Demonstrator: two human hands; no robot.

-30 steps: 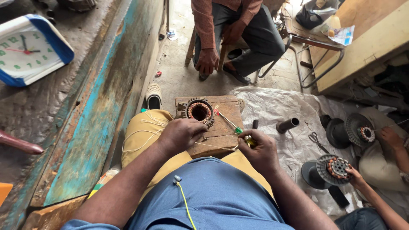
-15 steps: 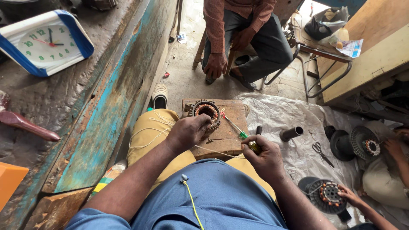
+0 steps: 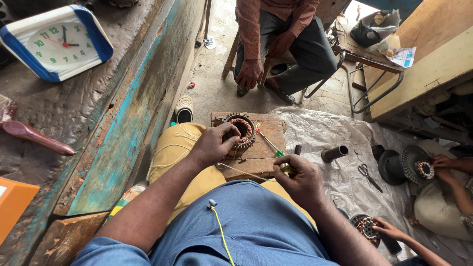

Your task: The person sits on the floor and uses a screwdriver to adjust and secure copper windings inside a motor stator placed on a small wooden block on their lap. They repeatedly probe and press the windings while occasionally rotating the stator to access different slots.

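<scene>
— What is the left hand (image 3: 216,143) doing?

— It rests on a round motor stator (image 3: 240,132) with copper wire wound inside. The fingers are curled together and pinch at the near rim of the stator. I cannot tell just what they pinch.

— Where is the stator?

— It sits on a wooden block (image 3: 256,148), right under and just past the left fingertips.

— And the right hand (image 3: 301,180)?

— Its fingers are wrapped tight around a small yellow-green thing (image 3: 287,169). It may be a tool handle, but it is too hidden to tell. A pale string (image 3: 241,171) runs across the block between the two hands.

— What lies near the fingers?

— A thin screwdriver with a red and green handle (image 3: 268,143) lies on the block, just past the right hand's knuckles. A dark metal tube (image 3: 335,153) lies on the white plastic sheet (image 3: 325,133), to the right of those fingers.

— Is anyone else there?

— Yes. A person sits on a stool (image 3: 286,44) far beyond the block. Another person's hands (image 3: 441,165) hold a second motor part (image 3: 416,165) far off to the right. Black scissors (image 3: 368,175) lie on the sheet between.
</scene>
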